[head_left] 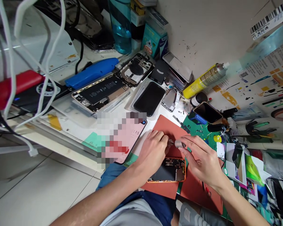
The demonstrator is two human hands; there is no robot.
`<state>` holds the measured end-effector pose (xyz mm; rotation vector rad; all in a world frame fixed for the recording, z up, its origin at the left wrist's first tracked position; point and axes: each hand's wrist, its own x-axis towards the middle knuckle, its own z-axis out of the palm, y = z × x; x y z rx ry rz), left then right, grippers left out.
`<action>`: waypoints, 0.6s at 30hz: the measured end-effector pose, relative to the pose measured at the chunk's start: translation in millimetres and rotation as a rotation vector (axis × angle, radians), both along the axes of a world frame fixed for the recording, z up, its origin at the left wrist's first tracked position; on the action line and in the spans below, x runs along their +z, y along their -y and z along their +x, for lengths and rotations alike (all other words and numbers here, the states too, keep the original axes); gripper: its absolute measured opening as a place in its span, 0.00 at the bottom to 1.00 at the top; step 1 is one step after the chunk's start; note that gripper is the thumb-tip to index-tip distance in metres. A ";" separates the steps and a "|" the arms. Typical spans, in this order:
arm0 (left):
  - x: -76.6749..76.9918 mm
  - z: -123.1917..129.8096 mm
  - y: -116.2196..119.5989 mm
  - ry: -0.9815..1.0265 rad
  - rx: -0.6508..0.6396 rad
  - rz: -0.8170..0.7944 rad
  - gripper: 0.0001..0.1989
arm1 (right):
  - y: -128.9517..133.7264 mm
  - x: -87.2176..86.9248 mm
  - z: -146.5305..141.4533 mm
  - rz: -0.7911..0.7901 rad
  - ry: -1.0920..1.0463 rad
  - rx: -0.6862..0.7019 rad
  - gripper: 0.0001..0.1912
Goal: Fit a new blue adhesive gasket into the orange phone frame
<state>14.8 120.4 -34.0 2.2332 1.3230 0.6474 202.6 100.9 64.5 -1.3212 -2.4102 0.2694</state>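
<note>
My hands above an opened phone. My left hand point(153, 147) is curled, thumb side toward my right; its fingertips meet near a small glinting piece point(170, 142), and whether they grip it I cannot tell. My right hand point(200, 157) pinches a short grey cylinder point(179, 143) between thumb and fingers, its other fingers bent loosely. The opened phone point(171, 163) lies between the hands on their near side, its orange rim and inner board exposed, one end partly hidden by my left hand and wrist.

Principal hazards, as I judge them: (a) the cylinder, held only at the fingertips, could slip and strike the bare board; (b) the glinting piece, being small, could drop into the housing or roll off the orange mat point(165, 191); (c) my left wrist, low over the phone, could snag its edge and shift it; (d) a careless sweep leftward could knock the pink-screened phone point(132, 138), just beyond my left forearm; (e) debris on the green mat point(212, 138), past my right hand, could cling to a knuckle and fall inside.
</note>
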 end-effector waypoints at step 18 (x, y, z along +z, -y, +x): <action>3.2 -1.0 0.2 -0.030 -0.008 0.031 0.08 | -3.6 -1.3 -4.7 -0.018 -0.022 -0.030 0.13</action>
